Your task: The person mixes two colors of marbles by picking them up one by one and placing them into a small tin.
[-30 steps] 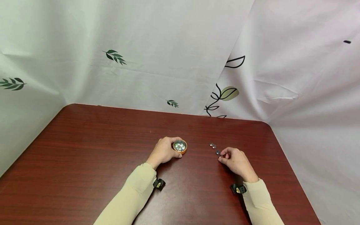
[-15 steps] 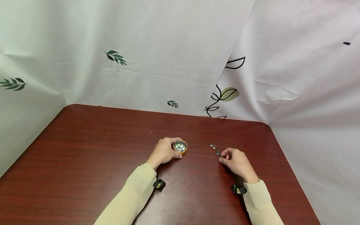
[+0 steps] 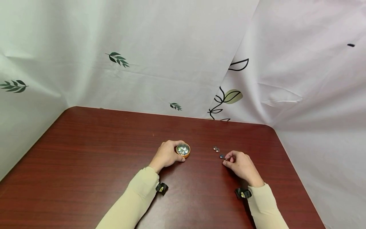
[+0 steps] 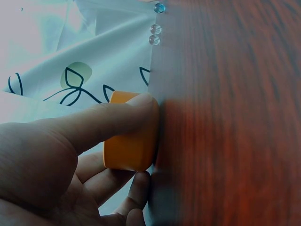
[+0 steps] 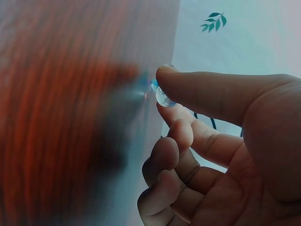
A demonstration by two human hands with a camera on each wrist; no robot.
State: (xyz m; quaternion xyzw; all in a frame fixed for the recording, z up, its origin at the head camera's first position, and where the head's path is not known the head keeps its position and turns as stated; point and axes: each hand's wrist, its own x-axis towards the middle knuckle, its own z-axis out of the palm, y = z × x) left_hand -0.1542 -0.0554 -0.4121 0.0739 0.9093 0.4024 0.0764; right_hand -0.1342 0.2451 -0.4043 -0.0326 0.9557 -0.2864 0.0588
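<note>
My left hand [image 3: 166, 154] grips a small orange bowl [image 4: 129, 143], thumb on one side and fingers on the other. Clear glass marbles [image 3: 183, 150] fill the bowl's inside in the head view. The bowl stands upright on the table. To its right, my right hand [image 3: 241, 165] pinches a clear marble [image 5: 164, 98] between thumb and index finger, low over the tabletop. Just beyond those fingertips sits a blue marble [image 3: 221, 156]. Farther back, two clear marbles [image 3: 216, 149] lie side by side; the left wrist view shows them too.
The dark red wooden table [image 3: 100, 152] has rounded far corners. A white curtain [image 3: 160, 57] with leaf prints hangs behind it and along both sides. Each wrist wears a small black camera [image 3: 161, 188] over a cream sleeve.
Both hands stay almost where they were. The marble at my right fingertips has shifted very slightly toward the hand; the bowl and the other marbles keep their places.
</note>
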